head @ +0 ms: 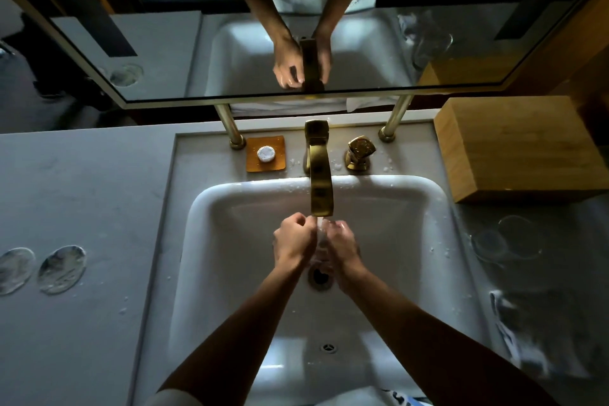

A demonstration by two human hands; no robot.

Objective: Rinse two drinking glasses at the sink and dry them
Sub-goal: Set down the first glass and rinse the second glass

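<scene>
Left hand (293, 237) and right hand (341, 242) under brass tap (321, 188), over sink (428, 208); fingers curled, grip contents unclear. Two glasses (507, 239) on bench (82, 191), right; two coasters (61, 269), left.

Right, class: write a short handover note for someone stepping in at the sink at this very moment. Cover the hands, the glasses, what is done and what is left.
Left hand: under the running tap, fingers curled shut, no glass seen in it.
Right hand: beside it in the stream; its grip is unclear.
Glasses: two clear ones stand on the counter right of the sink, out of the hands.
Done: water is on; drops lie near the glasses, but whether they have been rinsed cannot be told.
Left: rinse if needed, dry both, shut off the tap.
</scene>
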